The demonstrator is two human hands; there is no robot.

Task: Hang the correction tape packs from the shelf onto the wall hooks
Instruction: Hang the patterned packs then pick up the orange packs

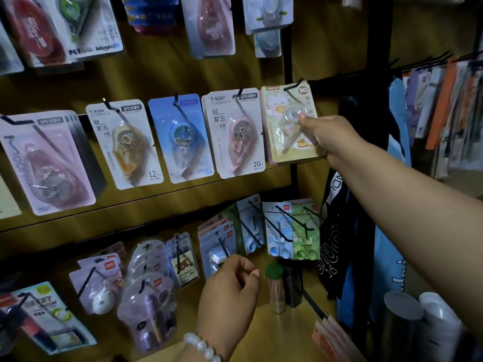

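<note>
The left hand (230, 288), with a white bead bracelet (202, 346) at the wrist, hovers over the wooden shelf (274, 333), its grip loosely curled and empty. Just beyond it on the shelf stands a clear tube with a green cap (275, 287) holding thin sticks. Farther up, the right hand (324, 138) pinches the right edge of a yellow cat-print correction tape pack (283, 121), the frontmost on the last black wall hook (294, 87) in its row, just beside the dark frame post (294, 176).
</note>
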